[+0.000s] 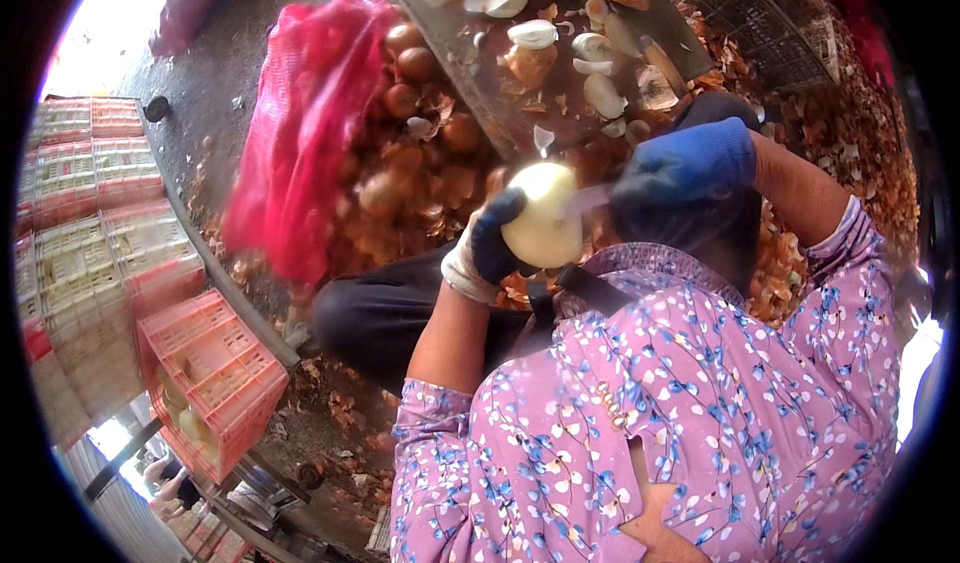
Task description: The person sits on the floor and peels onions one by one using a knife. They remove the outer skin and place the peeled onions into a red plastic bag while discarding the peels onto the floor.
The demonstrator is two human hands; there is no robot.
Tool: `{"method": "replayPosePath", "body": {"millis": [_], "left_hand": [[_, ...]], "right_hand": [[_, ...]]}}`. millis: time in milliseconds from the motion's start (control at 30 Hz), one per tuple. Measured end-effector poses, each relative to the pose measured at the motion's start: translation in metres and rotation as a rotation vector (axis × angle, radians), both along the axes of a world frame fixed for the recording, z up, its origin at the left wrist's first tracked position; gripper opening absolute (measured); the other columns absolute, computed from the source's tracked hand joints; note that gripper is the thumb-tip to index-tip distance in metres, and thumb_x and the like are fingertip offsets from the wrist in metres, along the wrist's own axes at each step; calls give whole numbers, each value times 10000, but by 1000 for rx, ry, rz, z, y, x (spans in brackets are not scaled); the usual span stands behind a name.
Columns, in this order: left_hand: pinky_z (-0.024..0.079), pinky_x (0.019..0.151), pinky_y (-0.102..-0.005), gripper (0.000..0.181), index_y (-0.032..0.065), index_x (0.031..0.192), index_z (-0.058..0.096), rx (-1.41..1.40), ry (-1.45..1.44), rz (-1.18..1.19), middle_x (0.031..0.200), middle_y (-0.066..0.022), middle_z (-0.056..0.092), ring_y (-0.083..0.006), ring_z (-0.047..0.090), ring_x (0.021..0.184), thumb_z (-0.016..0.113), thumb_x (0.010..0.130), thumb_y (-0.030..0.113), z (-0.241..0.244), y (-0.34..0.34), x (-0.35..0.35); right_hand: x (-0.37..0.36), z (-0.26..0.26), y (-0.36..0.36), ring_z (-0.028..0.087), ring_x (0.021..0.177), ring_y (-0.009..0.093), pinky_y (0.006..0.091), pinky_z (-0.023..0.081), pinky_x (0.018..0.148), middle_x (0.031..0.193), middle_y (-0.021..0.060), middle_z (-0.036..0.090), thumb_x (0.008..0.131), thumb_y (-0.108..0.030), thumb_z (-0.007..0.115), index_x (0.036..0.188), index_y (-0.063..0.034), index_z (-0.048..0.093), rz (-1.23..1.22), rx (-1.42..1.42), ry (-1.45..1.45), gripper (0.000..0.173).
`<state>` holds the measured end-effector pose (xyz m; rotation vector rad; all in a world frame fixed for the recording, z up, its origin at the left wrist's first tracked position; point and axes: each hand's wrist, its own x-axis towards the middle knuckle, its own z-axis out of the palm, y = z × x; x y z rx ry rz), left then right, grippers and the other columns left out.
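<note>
A large peeled onion (pixel 546 218) sits in my left hand (pixel 491 240), which wears a white glove with a dark coated palm. My right hand (pixel 667 169), in a blue glove with a dark palm, grips a knife. Its blurred blade (pixel 590 199) reaches to the right side of the onion; I cannot tell if it cuts in. The knife's handle is hidden in the fist. Just above the onion is a small white onion scrap (pixel 544 139). Unpeeled brown onions (pixel 390 192) lie in a heap to the left, beside a red mesh sack (pixel 307 128).
A board (pixel 487 75) strewn with onion pieces lies ahead. Stacked plastic crates (pixel 67 248) stand at left, with a pink crate (pixel 217 368) holding pale onions nearer. A grey crate (pixel 757 23) stands at upper right. Dry onion skins (pixel 862 158) cover the floor.
</note>
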<state>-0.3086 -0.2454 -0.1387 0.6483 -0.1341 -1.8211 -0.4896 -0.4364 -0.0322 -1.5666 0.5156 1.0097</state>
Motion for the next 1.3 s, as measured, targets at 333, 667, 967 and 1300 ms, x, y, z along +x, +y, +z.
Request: {"method": "replayPosePath", "body": {"millis": [333, 667, 967, 1300], "left_hand": [[529, 870, -475, 755, 20, 1358, 414, -58, -160, 190, 1213, -191, 560, -344, 593, 1075, 598, 804, 498, 10, -3, 14], [498, 925, -418, 868, 43, 1415, 336, -252, -444, 521, 1250, -124, 508, -265, 561, 1108, 722, 752, 449, 24, -15, 15], [481, 934, -405, 979, 77, 1481, 232, -433, -883, 777, 1286, -126, 480, -255, 525, 1135, 772, 733, 405, 40, -22, 16], [480, 950, -429, 1114, 37, 1442, 230, -688, -1849, 937, 1365, -199, 431, -337, 528, 1148, 893, 587, 303, 44, -14, 27]], "right_hand": [[-9, -29, 66, 426, 499, 48, 215, 364, 472, 586, -29, 518, 1014, -478, 372, 865, -27, 689, -637, 224, -330, 571], [8, -40, 66, 391, 411, 56, 206, 339, 395, 547, -19, 490, 999, -508, 375, 894, -43, 659, -667, 245, -519, 555], [24, -51, 86, 281, 362, 46, 204, 248, 334, 529, -64, 345, 994, -500, 419, 912, -78, 560, -938, 956, -298, 453], [22, -41, 107, 291, 349, 15, 163, 232, 312, 499, -81, 321, 1001, -503, 390, 662, -129, 447, -898, 1402, -291, 507]]}}
